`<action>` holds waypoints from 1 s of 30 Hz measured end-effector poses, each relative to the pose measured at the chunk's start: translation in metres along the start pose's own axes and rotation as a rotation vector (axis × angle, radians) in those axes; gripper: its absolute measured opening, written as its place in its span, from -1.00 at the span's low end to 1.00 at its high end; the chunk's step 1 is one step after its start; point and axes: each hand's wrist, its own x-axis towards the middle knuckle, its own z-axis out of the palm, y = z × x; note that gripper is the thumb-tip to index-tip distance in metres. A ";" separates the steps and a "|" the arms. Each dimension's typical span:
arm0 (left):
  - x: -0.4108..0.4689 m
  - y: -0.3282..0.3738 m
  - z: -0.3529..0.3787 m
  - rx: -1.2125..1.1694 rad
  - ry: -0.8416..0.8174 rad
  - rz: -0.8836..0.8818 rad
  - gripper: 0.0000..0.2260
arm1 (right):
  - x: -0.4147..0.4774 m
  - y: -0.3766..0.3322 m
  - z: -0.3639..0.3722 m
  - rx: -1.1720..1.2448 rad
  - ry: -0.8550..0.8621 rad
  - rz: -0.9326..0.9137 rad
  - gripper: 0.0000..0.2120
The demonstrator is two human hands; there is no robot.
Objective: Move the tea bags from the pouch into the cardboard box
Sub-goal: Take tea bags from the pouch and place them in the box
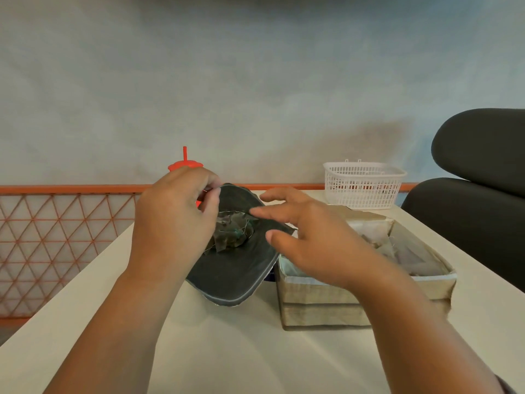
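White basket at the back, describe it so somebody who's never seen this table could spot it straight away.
On the pale table, look to the far edge by the wall, right of the dark pouch. The basket stands just behind the open cardboard box. It alone is white plastic lattice; the box is plain brown card.

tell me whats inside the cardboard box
Pale tea bags lie in the cardboard box; the right hand covers its left part, so what lies there is hidden.
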 end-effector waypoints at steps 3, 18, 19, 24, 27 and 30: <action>0.000 0.000 -0.001 0.016 0.036 0.028 -0.88 | 0.002 -0.001 0.007 -0.106 -0.003 -0.024 -0.47; 0.008 -0.012 -0.011 -0.276 -0.117 -0.375 -0.90 | 0.005 0.032 0.001 0.325 0.311 0.119 -0.30; 0.008 -0.018 -0.010 -0.261 -0.138 -0.412 -0.86 | 0.005 0.033 -0.001 0.366 0.334 0.122 -0.29; 0.004 -0.049 0.000 -0.133 -0.282 -0.678 -0.68 | 0.002 0.044 -0.011 0.557 0.461 0.210 -0.28; 0.001 -0.063 0.004 -0.256 -0.205 -1.036 -0.59 | -0.002 0.051 -0.023 0.671 0.540 0.293 -0.27; -0.003 -0.064 0.008 -0.638 -0.132 -1.378 -0.52 | -0.007 0.058 -0.034 0.856 0.582 0.310 -0.33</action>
